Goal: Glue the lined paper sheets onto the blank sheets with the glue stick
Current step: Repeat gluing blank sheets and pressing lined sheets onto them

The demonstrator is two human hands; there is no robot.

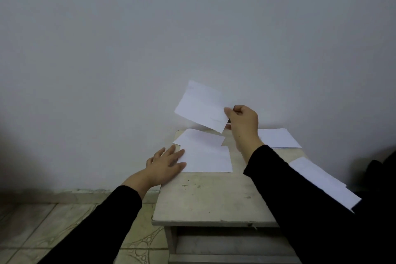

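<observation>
- Head view: a small, worn wooden table [214,197] stands against a plain pale wall [150,38], with tiled floor [53,227] to its left.
- The right hand [243,123] is raised above the table's far edge and pinches one corner of a paper sheet [201,106] between thumb and curled fingers. The sheet hangs in the air, tilted, clear of the table; whether it is lined or blank cannot be told.
- A small pale tip shows just below that thumb, behind the sheet's corner; what it is cannot be told.
- The left hand [165,163] lies flat with fingers spread and straight, the fingertips resting on the left edge of a white sheet on the table [207,159].
- That flat sheet lies at the table's far left part. A second sheet [201,138] lies partly beneath it, skewed, its corner reaching over the table's left edge.
- A stack of white sheets [278,138] lies at the far right corner of the table, well apart from the left hand.
- Another loose pile of sheets [325,180] sits at the right, partly hidden by the right arm's black sleeve [300,195], its end reaching past the table's edge.
- Both forearms wear black sleeves; the left sleeve [102,221] crosses above the floor.
</observation>
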